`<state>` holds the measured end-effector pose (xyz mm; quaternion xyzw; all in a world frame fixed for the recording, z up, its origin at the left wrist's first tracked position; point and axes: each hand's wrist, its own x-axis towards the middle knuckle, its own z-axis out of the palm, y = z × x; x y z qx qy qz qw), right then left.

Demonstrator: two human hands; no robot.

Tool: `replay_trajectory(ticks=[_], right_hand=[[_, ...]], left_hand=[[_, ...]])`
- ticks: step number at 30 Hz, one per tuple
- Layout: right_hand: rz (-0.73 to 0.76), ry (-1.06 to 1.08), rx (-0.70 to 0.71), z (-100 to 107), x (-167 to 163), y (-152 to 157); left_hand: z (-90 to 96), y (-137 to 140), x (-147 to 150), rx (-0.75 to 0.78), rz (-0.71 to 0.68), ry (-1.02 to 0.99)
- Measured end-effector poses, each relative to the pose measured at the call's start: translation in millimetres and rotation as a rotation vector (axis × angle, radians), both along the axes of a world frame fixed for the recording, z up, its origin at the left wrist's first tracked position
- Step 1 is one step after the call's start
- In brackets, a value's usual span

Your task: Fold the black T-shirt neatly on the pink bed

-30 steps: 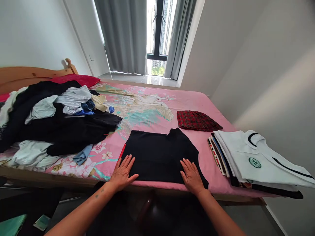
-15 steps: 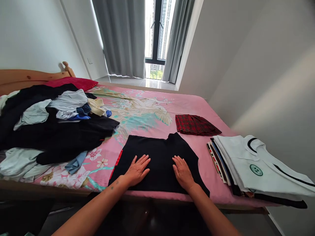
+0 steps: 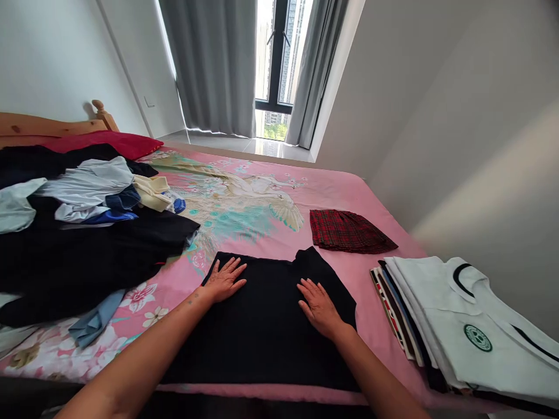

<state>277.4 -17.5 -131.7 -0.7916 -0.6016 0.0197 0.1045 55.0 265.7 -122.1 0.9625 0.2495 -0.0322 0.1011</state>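
Both hands flat, palms down, fingers spread and grasping nothing, on a black garment (image 3: 266,326) spread near the front edge of the bed (image 3: 340,186). Left hand (image 3: 226,279) pressed on the garment's far left corner, fingertips toward the far side. Right hand (image 3: 319,306) laid right of the middle, just below a raised fold at the garment's far edge. Well apart from each other, with bare black cloth between.

Under the garment, a pink bedsheet (image 3: 244,203) printed with a white bird and flowers. On the left, a loose pile of clothes (image 3: 82,233), mostly black with pale blue, cream and dark blue pieces, close to the garment's left side. Behind the pile, a red pillow (image 3: 113,142) against a wooden headboard (image 3: 39,125). To the far right of the garment, a folded red plaid piece (image 3: 347,231), apart from it. On the right, nearer, a stack of folded clothes (image 3: 454,326) topped by a white shirt with a green round badge. At the far end, grey curtains (image 3: 213,64) beside a window (image 3: 279,58).
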Motion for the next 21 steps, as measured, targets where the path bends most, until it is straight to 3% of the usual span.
replay_trajectory(ticks=[2, 6, 10, 12, 17, 21], right_hand=[[0.011, -0.004, -0.006, -2.4, 14.2, 8.5], [-0.202, -0.033, 0.022, -10.1, 52.9, 22.4], [-0.363, 0.000, 0.154, -8.7, 84.7, 43.8], [-0.444, 0.101, 0.175, -5.9, 97.9, 57.9], [-0.639, 0.313, 0.078, -4.4, 129.1, 92.4], [-0.664, 0.476, 0.057, -0.7, 138.6, 107.7]], left_hand=[[-4.5, 12.8, 2.6, 0.006, 0.035, -0.009], [-15.7, 37.1, 3.7, -0.001, 0.151, -0.030], [-19.1, 54.8, 10.5, 0.020, 0.217, -0.069], [-16.7, 63.7, 14.5, 0.031, 0.234, -0.078], [-3.4, 84.9, 21.9, 0.014, 0.188, -0.055], [7.4, 90.5, 30.2, 0.015, 0.178, -0.005]])
